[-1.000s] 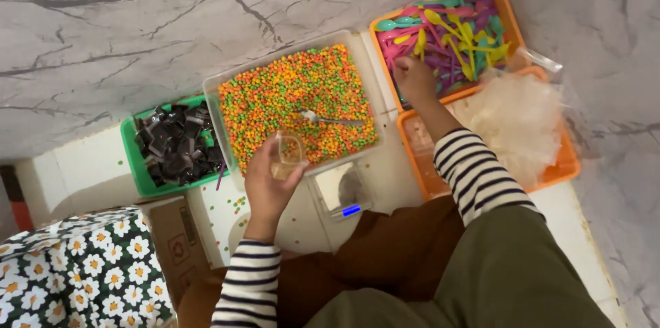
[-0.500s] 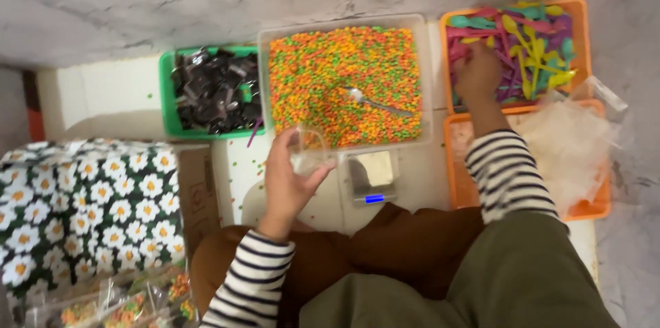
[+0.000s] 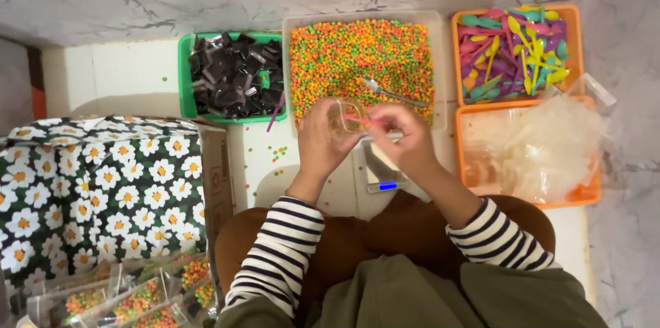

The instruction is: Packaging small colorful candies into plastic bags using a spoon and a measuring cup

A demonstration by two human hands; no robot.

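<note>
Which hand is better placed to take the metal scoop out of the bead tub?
Right, probably. The right hand is nearest the metal scoop in the bead tub; the left hand holds the clear cup.

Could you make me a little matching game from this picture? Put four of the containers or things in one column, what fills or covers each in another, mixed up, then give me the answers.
Things:
1. green tray
2. clear tub
3. upper orange tray
4. box at the left

What it holds or shows:
A. plastic spoons in many colours
B. small dark shiny packets
C. white daisy pattern on black
D. orange, green and yellow beads with a metal scoop

Right pairs: 1-B, 2-D, 3-A, 4-C
</note>
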